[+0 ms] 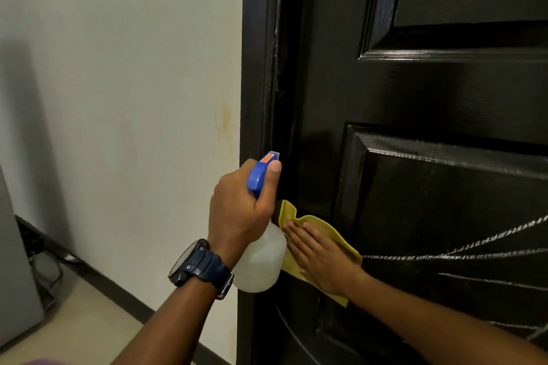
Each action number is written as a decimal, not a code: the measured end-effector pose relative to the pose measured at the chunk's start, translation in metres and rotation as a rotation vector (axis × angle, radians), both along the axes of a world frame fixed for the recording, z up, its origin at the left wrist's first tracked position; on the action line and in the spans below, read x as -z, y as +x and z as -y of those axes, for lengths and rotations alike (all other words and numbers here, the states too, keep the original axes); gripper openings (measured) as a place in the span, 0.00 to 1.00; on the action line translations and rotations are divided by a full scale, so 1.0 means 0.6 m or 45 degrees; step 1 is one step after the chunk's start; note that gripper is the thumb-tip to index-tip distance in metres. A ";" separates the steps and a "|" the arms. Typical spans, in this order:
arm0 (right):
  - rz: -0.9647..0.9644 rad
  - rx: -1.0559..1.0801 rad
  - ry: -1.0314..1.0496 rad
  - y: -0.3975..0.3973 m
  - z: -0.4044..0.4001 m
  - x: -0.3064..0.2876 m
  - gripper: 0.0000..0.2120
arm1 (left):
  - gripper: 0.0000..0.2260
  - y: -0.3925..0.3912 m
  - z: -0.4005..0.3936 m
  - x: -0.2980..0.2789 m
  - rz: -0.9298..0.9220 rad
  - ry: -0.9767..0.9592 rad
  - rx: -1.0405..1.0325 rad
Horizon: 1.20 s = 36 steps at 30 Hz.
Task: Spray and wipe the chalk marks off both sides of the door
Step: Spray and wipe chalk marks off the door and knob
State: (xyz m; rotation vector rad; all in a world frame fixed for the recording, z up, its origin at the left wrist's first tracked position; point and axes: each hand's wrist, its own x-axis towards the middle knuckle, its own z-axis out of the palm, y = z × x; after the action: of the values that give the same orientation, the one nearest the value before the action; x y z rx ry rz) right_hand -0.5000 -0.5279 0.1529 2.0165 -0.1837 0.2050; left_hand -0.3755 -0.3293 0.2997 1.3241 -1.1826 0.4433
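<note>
Both hands busy: left hand (240,210) grips half-hidden spray bottle (261,264), right hand (321,258) flat on cloth (323,225).

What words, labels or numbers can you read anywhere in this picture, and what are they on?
None can be read.
Orange sticker on the blue trigger head of the white plastic spray bottle: print too blurred to read.
Dark blue wristwatch on the left hand: face turned away.
White chalk marks on the black panelled door: lines only, no letters.
</note>
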 end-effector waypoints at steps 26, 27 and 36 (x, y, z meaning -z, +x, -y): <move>0.618 -0.177 0.002 -0.003 -0.013 -0.400 0.38 | 0.26 -0.033 -0.021 0.308 -0.144 0.389 0.300; 0.577 -0.156 -0.019 0.001 -0.012 -0.374 0.38 | 0.26 -0.036 -0.019 0.315 -0.148 0.389 0.299; 0.192 -0.033 -0.078 0.003 -0.014 -0.081 0.39 | 0.27 -0.037 -0.001 0.313 -0.214 0.343 0.207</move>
State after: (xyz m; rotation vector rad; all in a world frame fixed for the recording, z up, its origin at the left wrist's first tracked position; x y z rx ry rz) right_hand -0.4980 -0.5194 0.2016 1.9441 -0.2438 0.3752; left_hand -0.3980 -0.3288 0.1116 1.4496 -1.2264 0.0538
